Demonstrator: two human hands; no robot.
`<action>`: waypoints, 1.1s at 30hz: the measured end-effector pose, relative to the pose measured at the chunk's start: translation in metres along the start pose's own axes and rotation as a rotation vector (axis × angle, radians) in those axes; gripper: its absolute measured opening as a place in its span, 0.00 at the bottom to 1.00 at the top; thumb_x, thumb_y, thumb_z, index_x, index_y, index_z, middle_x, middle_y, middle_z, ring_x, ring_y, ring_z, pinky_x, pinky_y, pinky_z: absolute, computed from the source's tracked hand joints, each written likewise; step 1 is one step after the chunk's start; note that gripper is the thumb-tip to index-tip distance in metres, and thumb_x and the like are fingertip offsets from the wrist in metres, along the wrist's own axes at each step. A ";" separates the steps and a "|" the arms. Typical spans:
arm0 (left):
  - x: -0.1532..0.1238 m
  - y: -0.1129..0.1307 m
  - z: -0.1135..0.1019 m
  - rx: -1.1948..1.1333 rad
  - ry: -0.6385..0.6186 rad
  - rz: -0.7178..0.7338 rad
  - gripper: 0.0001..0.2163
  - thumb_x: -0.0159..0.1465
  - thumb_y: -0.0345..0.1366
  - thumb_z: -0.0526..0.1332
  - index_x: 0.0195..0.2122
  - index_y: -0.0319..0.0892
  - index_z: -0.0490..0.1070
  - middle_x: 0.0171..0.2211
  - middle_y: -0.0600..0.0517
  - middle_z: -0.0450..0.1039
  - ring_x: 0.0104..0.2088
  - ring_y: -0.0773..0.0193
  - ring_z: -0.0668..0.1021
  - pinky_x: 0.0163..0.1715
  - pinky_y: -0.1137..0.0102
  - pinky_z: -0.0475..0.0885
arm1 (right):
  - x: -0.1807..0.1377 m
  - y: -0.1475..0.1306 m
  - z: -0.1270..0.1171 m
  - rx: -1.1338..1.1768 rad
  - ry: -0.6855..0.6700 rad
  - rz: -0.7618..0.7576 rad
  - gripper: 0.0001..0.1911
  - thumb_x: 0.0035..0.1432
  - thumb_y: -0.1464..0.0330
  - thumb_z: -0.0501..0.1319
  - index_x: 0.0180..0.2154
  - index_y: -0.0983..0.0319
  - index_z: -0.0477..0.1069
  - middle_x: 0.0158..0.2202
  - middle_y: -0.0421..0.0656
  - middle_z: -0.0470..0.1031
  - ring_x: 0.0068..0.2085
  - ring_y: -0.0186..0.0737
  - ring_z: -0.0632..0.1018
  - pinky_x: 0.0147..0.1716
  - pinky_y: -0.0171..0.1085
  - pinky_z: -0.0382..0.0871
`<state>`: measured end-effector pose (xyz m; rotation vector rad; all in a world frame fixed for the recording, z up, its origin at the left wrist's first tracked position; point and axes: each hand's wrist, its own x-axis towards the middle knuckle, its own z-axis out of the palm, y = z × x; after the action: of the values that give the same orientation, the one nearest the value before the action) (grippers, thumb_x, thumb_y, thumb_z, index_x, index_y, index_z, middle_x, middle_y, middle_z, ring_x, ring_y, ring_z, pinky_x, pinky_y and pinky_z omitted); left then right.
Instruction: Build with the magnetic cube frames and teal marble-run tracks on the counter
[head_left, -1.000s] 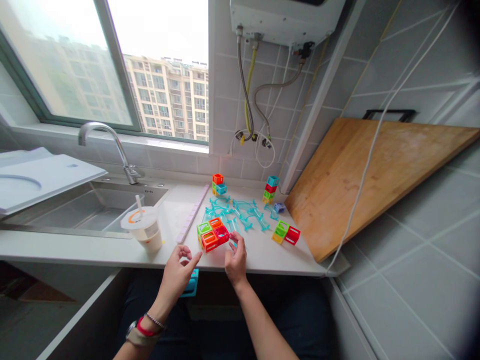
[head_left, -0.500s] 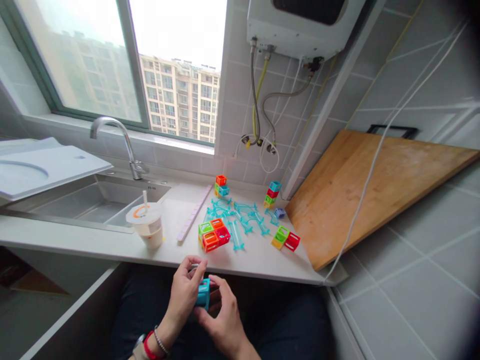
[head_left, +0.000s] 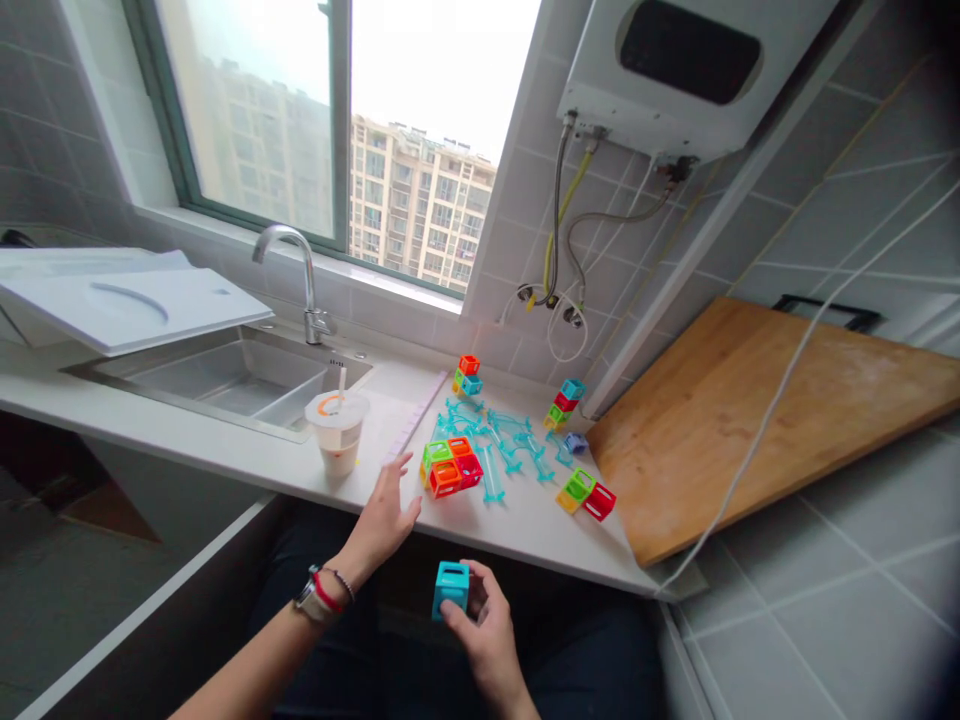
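counter [head_left: 517, 520] | lidded cup [head_left: 337, 432] | block cluster [head_left: 450, 467] | teal track pieces [head_left: 510, 440] | green-red block pair [head_left: 586, 493] | wooden board [head_left: 735, 420]

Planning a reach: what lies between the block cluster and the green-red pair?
Head view: teal track pieces lie between the cluster and the pair.

Daylight came through a wide window [head_left: 300, 130] at upper left, above a steel sink [head_left: 180, 372] and white counter [head_left: 517, 525]. Grey tiled walls [head_left: 862, 560] filled the right, a wooden board [head_left: 750, 420] leaning beneath a water heater [head_left: 675, 70].
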<state>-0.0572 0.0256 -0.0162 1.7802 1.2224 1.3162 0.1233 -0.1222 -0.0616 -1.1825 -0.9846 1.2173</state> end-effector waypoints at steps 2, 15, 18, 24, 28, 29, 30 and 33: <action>0.021 -0.016 0.001 -0.019 -0.075 0.007 0.35 0.55 0.34 0.67 0.65 0.46 0.61 0.63 0.38 0.69 0.58 0.47 0.78 0.57 0.48 0.73 | -0.006 0.001 0.002 0.008 0.002 0.004 0.31 0.52 0.55 0.75 0.54 0.59 0.71 0.48 0.51 0.80 0.46 0.52 0.82 0.48 0.49 0.78; 0.075 -0.042 0.006 -0.128 -0.342 -0.114 0.32 0.47 0.46 0.74 0.53 0.44 0.70 0.41 0.45 0.84 0.42 0.49 0.86 0.45 0.55 0.80 | -0.032 -0.009 0.005 -0.020 0.056 -0.025 0.29 0.50 0.62 0.75 0.54 0.58 0.73 0.45 0.46 0.81 0.42 0.48 0.82 0.43 0.45 0.77; 0.079 -0.036 0.006 -0.170 -0.371 -0.156 0.33 0.45 0.50 0.76 0.49 0.41 0.71 0.43 0.42 0.84 0.44 0.48 0.85 0.46 0.54 0.80 | -0.034 -0.008 0.003 -0.001 0.064 -0.040 0.28 0.50 0.66 0.74 0.53 0.59 0.73 0.44 0.45 0.80 0.41 0.46 0.82 0.42 0.44 0.76; 0.082 -0.022 -0.005 -0.216 -0.377 -0.205 0.36 0.43 0.53 0.78 0.49 0.40 0.71 0.44 0.39 0.84 0.47 0.44 0.85 0.49 0.49 0.80 | -0.033 -0.004 -0.002 0.038 0.060 -0.060 0.27 0.50 0.69 0.72 0.53 0.59 0.73 0.44 0.44 0.79 0.41 0.46 0.81 0.45 0.46 0.75; 0.083 -0.017 -0.014 -0.184 -0.360 -0.204 0.37 0.46 0.52 0.78 0.53 0.39 0.71 0.47 0.37 0.83 0.48 0.44 0.84 0.51 0.48 0.79 | -0.031 0.000 -0.005 0.045 0.066 -0.066 0.27 0.49 0.69 0.72 0.53 0.59 0.73 0.44 0.44 0.79 0.40 0.46 0.81 0.44 0.45 0.74; 0.083 -0.017 -0.015 -0.166 -0.353 -0.202 0.36 0.46 0.52 0.78 0.51 0.39 0.71 0.47 0.37 0.83 0.48 0.44 0.85 0.50 0.48 0.79 | -0.030 0.001 -0.006 0.047 0.071 -0.066 0.27 0.50 0.69 0.72 0.53 0.59 0.73 0.44 0.44 0.79 0.40 0.46 0.80 0.44 0.45 0.74; 0.082 -0.018 -0.015 -0.147 -0.345 -0.200 0.34 0.46 0.52 0.78 0.50 0.39 0.71 0.46 0.37 0.84 0.47 0.44 0.85 0.50 0.48 0.80 | -0.030 0.002 -0.005 0.051 0.075 -0.066 0.27 0.50 0.69 0.72 0.53 0.59 0.72 0.44 0.44 0.79 0.40 0.46 0.80 0.44 0.45 0.74; 0.078 -0.024 -0.010 -0.088 -0.333 -0.187 0.32 0.46 0.52 0.77 0.46 0.41 0.69 0.43 0.39 0.84 0.45 0.44 0.86 0.48 0.48 0.81 | -0.028 0.004 -0.004 0.067 0.068 -0.067 0.27 0.50 0.68 0.72 0.53 0.59 0.72 0.43 0.44 0.78 0.41 0.46 0.80 0.43 0.45 0.74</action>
<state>-0.0682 0.1060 -0.0032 1.6939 1.0958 0.9110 0.1232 -0.1502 -0.0651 -1.1229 -0.9190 1.1419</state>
